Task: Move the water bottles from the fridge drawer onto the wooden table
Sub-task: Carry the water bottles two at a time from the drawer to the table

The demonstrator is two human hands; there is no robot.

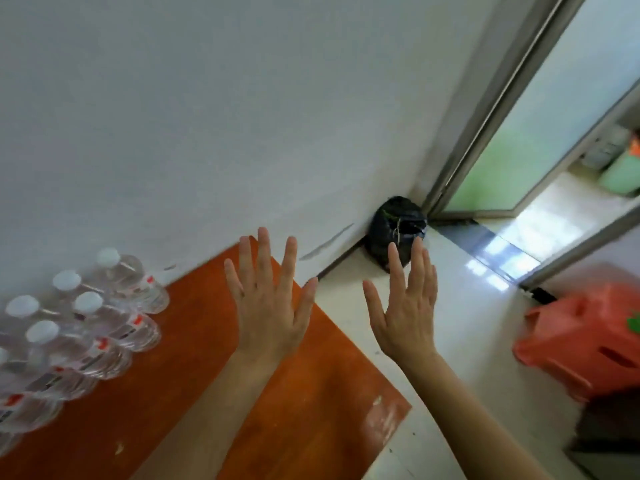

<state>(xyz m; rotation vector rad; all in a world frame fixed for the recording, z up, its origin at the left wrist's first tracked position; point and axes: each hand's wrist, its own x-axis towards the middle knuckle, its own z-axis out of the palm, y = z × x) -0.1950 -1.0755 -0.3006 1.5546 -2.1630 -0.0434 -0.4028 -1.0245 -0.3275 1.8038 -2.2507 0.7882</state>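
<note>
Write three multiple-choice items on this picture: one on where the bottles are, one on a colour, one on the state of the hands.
1. Where are the water bottles?
A. in a fridge drawer
B. on the wooden table, next to the wall
C. on a shelf

2. What colour are the bottle caps?
A. blue
B. green
C. white

3. How are the two hands?
A. both open, fingers spread, holding nothing
B. one grips a bottle
C. both are fists

Answers:
1 B: the bottles are clustered on the table's left part, close to the white wall.
2 C: every cap in view is white.
3 A: the left hand and the right hand show straight, spread fingers with nothing in them.
</note>
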